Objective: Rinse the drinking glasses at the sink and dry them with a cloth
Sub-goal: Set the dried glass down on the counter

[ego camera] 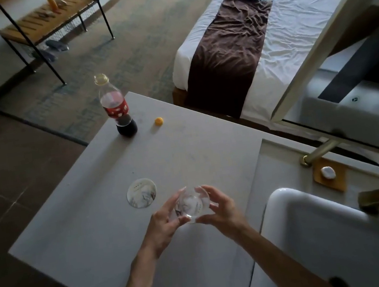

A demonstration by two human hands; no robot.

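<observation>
- The left hand (164, 223) and the right hand (220, 208) hold one clear drinking glass (192, 204) between them, above the grey counter (88, 244); the fingers of both hands are curled around its sides.
- The glass is tilted, with its open mouth turned toward the camera. It has some pale printing on the wall, but this is too small and blurred to read.
- Just beside the glass, to the left, a round disc (141, 193) lies flat on the counter. It carries a faint drawing and a short line of small writing near the top edge, which I cannot read. I cannot tell if it is a coaster or a lid.
- At the far end of the counter stands a plastic bottle (116, 105) with dark drink in the bottom part and no cap on. Its label is red with white spots; no brand name can be read.
- A small yellow cap (159, 121) lies near the bottle, to its right, apart from it.
- The white sink (319, 229) is at the right, near the hands, with a brass-coloured tap (319, 149) behind it.
- On a small wooden tray (336, 179) beside the tap base lies a white soap (328, 172).
- Beyond the counter there is a bed (278, 39) with white sheets and a brown runner, and a wooden rack (46, 17) with black metal legs.
</observation>
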